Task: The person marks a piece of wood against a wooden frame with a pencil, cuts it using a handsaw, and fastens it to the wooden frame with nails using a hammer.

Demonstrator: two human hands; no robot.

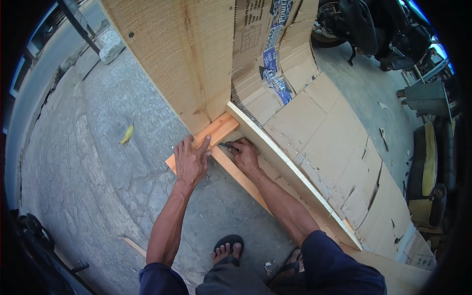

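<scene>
A short reddish wooden block (pixel 221 129) lies crosswise at the foot of an upright wooden panel (pixel 177 59), over a long narrow strip (pixel 240 179). My left hand (pixel 191 162) holds the block, fingers spread over its top and near side. My right hand (pixel 244 156) is just right of the strip, closed on a thin dark tool (pixel 225 145), perhaps a pencil, its tip at the block's edge. A pale board on edge (pixel 295 176) runs from the panel's corner toward the lower right. Part of the block is hidden by my left hand.
Folded cardboard (pixel 334 142) lies along the right. A parked motorbike (pixel 378 34) and a yellow-black cushioned item (pixel 424 172) sit at the right rim. Concrete ground (pixel 88 162) at left holds a yellow leaf (pixel 127 133), a wood scrap (pixel 132 245) and a stone (pixel 110 50). My sandalled feet are below.
</scene>
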